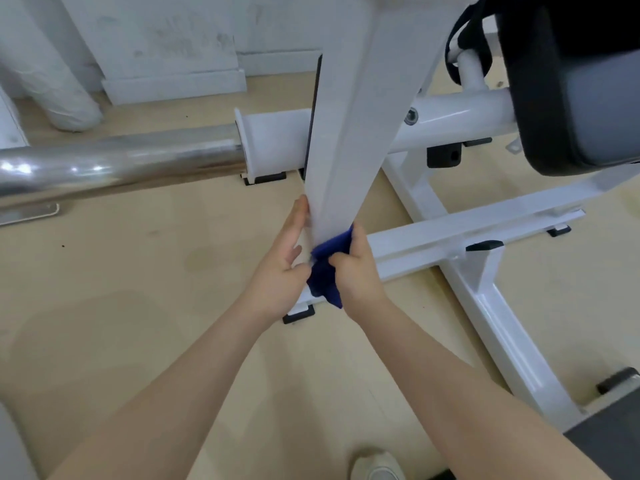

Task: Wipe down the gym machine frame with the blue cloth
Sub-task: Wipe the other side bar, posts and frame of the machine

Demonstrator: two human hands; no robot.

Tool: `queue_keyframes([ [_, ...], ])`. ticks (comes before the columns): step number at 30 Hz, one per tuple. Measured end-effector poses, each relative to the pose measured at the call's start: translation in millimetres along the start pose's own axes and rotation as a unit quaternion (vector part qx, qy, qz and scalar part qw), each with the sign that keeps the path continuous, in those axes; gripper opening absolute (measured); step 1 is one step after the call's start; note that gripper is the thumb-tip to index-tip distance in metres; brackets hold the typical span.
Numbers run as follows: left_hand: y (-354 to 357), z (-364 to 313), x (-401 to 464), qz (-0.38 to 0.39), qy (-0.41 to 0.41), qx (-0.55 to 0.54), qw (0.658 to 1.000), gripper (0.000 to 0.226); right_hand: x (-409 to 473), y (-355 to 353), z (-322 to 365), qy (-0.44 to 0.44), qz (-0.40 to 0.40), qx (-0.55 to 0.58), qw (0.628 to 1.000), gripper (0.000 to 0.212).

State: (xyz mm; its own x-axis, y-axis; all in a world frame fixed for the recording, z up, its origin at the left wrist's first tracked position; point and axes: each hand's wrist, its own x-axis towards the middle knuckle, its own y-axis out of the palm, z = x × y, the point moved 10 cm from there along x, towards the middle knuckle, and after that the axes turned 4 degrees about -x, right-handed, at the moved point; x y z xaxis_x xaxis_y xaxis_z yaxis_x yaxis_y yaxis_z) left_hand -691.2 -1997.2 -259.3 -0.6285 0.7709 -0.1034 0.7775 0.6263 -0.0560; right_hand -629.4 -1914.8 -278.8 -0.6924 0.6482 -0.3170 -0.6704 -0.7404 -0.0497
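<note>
We wipe the white post.
Our right hand (349, 268) squeezes the blue cloth (325, 271) against the post (343, 161); our left hand (280, 258) touches it, fingers loose.

Cloth (323, 271) against upright post (346, 150) base, between hands; steel bar (114, 164) left, pad (571, 98) right.

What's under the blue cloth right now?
The blue cloth, gripped by the right hand, is pressed against the foot of the white upright post. The post's surface beneath it and its joint with the base are covered.
</note>
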Motion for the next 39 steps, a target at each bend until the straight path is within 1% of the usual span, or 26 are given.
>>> queue_keyframes([
  [3, -0.4, 6.6, -2.0, -0.022, 0.01, -0.02, 1.0, 0.085, 7.8, -12.7, 16.7, -0.096, 0.006, -0.016, 0.995, 0.067],
  [5, 2.8, 11.4, -1.8, -0.028, 0.029, -0.006, 0.999, 0.084, 20.7, -12.1, 3.4, -0.101, 0.023, -0.089, 0.991, 0.055],
  [7, 3.9, 10.7, 0.9, -0.028, 0.065, 0.007, 0.997, 0.089, 37.3, -3.0, -26.6, -0.079, 0.053, -0.168, 0.981, 0.053],
  [8, 4.6, 9.2, 1.9, -0.024, 0.078, -0.002, 0.997, 0.091, 43.2, 0.3, -39.6, -0.086, 0.062, -0.21, 0.972, 0.053],
  [10, 5.9, 7.7, 2.9, -0.021, 0.095, -0.019, 0.995, 0.092, 51.4, 4.1, -59.1, -0.137, 0.079, -0.294, 0.943, 0.053],
  [11, 7.4, 10.9, 3.9, -0.027, 0.092, -0.025, 0.995, 0.09, 54.4, 3.7, -66.9, -0.155, 0.09, -0.337, 0.924, 0.057],
  [12, 7.0, 19.3, 6.8, -0.047, 0.077, -0.033, 0.995, 0.088, 57.1, 0.2, -71.9, -0.184, 0.091, -0.406, 0.89, 0.063],
  [14, 4.5, 48.1, 14.0, -0.1, 0.025, -0.052, 0.993, 0.084, 56.9, -13.0, -76.4, -0.247, 0.075, -0.559, 0.788, 0.072],
  [15, 4.5, 60.7, 15.4, -0.12, 0.005, -0.047, 0.992, 0.084, 57.1, -25.8, -78.3, -0.251, 0.075, -0.605, 0.752, 0.073],
  [16, 5.4, 69.3, 16.6, -0.133, -0.004, -0.033, 0.991, 0.084, 62.1, -44.1, -79.8, -0.232, 0.061, -0.632, 0.737, 0.074],
  [18, 9.3, 77.2, 19.6, -0.137, -0.005, -0.014, 0.99, 0.082, 79.3, -83.3, -82.7, -0.137, 0.012, -0.662, 0.736, 0.077],
  [19, 10.6, 78.0, 21.5, -0.135, 0.0, -0.011, 0.991, 0.081, 84.5, -88.8, -82.5, -0.107, 0.003, -0.672, 0.733, 0.076],
  [20, 10.8, 75.9, 23.2, -0.133, 0.017, -0.002, 0.991, 0.078, 87.5, -79.6, -82.0, -0.115, 0.006, -0.683, 0.721, 0.075],
  [21, 8.3, 73.1, 24.5, -0.138, 0.038, 0.016, 0.99, 0.075, 87.0, -61.4, -83.0, -0.144, 0.024, -0.686, 0.712, 0.074],
  [24, -2.9, 69.3, 26.8, -0.156, 0.066, 0.094, 0.981, 0.055, 75.9, -8.3, -92.6, -0.252, 0.104, -0.62, 0.736, 0.074],
  [25, -6.1, 70.4, 27.2, -0.158, 0.068, 0.11, 0.979, 0.052, 73.4, -2.7, -96.7, -0.276, 0.145, -0.604, 0.734, 0.073],
  [26, -8.5, 70.9, 27.3, -0.159, 0.07, 0.121, 0.977, 0.053, 72.1, -4.6, -96.4, -0.303, 0.173, -0.599, 0.721, 0.074],
  [27, -10.3, 72.0, 27.0, -0.159, 0.071, 0.131, 0.976, 0.055, 75.5, -15.0, -96.7, -0.319, 0.18, -0.607, 0.705, 0.074],
  [28, -11.7, 72.6, 27.1, -0.159, 0.07, 0.142, 0.975, 0.054, 81.9, -32.3, -96.0, -0.316, 0.165, -0.62, 0.699, 0.073],
  [29, -11.8, 74.1, 28.0, -0.156, 0.068, 0.152, 0.974, 0.052, 89.9, -54.5, -94.7, -0.295, 0.132, -0.634, 0.703, 0.073],
  [32, -13.8, 78.4, 28.7, -0.161, 0.064, 0.155, 0.973, 0.051, 104.6, -112.1, -93.1, -0.207, -0.007, -0.659, 0.723, 0.075],
  [34, -8.4, 80.9, 28.8, -0.172, 0.064, 0.169, 0.968, 0.05, 106.3, -117.0, -96.3, -0.151, -0.069, -0.664, 0.729, 0.081],
  [35, -5.6, 83.0, 27.5, -0.185, 0.062, 0.172, 0.965, 0.049, 102.9, -106.3, -97.0, -0.152, -0.071, -0.655, 0.736, 0.083],
  [36, -4.6, 86.3, 26.4, -0.202, 0.056, 0.17, 0.963, 0.052, 97.0, -86.2, -95.6, -0.19, -0.052, -0.637, 0.745, 0.083],
  [37, -4.3, 88.7, 25.7, -0.218, 0.051, 0.164, 0.961, 0.057, 88.4, -60.9, -95.0, -0.253, -0.008, -0.616, 0.746, 0.081],
  [39, -4.0, 91.3, 24.5, -0.238, 0.047, 0.163, 0.956, 0.059, 68.4, -22.3, -99.4, -0.36, 0.11, -0.593, 0.711, 0.078],
])
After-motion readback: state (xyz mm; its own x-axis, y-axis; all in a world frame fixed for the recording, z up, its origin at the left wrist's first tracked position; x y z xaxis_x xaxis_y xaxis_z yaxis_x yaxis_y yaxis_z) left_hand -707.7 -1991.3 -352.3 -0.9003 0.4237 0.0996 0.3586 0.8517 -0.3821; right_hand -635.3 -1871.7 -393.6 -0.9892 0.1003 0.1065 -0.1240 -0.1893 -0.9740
